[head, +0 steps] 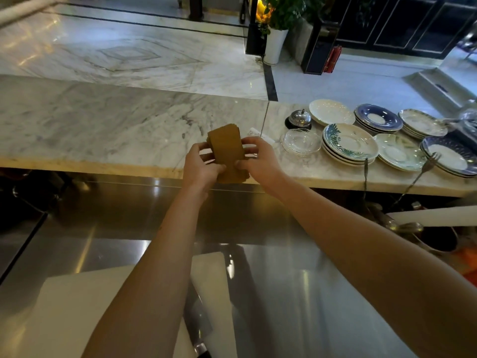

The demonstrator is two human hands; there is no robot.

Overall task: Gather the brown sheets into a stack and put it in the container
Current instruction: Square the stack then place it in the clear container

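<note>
Head view looks down on two bare forearms reaching forward over a steel worktop (284, 280) toward a marble counter (103, 120). Both hands grasp one stack of brown sheets (226, 148), held above the counter's near edge: the left hand (200, 169) curls around the stack's side at 9 o'clock with its thumb lying across the top sheet, and the right hand (259, 161) presses the side at 3 o'clock, fingers bent around the edge. At 3 o'clock from the stack, on the counter, stand a silver call bell (299, 118), a clear glass saucer (300, 142) and several piles of patterned saucers (349, 144); a fork (423, 169) leans off the counter edge near them. At 6 o'clock, close to the camera, a white cutting board (77, 306) lies on the worktop with a knife (197, 321) on it.
</note>
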